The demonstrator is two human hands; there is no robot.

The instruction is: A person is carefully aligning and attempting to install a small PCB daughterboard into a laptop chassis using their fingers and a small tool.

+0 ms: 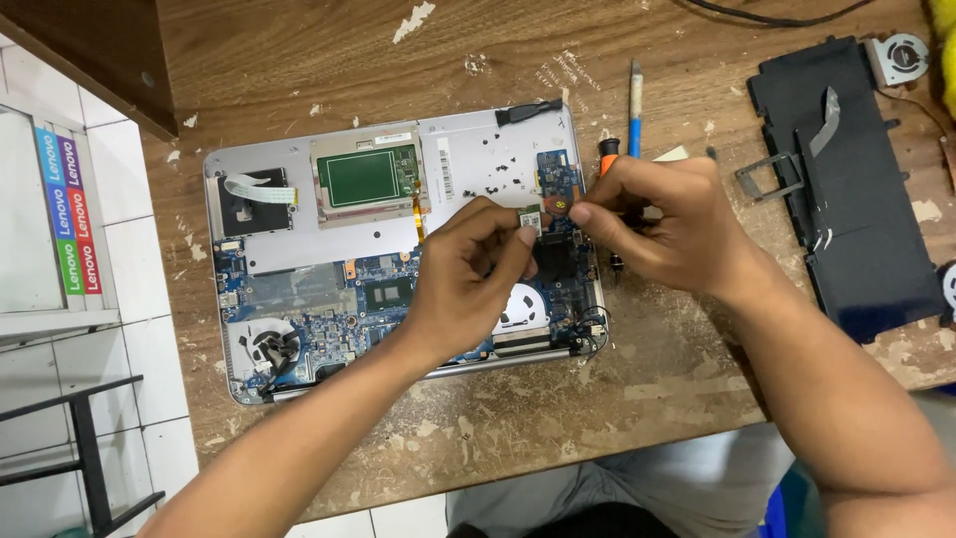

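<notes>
An opened laptop base lies on the worn wooden table, its blue motherboard, fan and green touchpad board exposed. My left hand hovers over the right part of the board and pinches a small square circuit card between thumb and forefinger. My right hand meets it from the right, fingertips touching the card's edge or a thin wire there. Both hands hide the board area beneath them.
An orange-handled screwdriver and a blue-handled tool lie just right of the laptop. A black battery pack rests at the far right, with a small fan above it. Small black screws dot the palmrest.
</notes>
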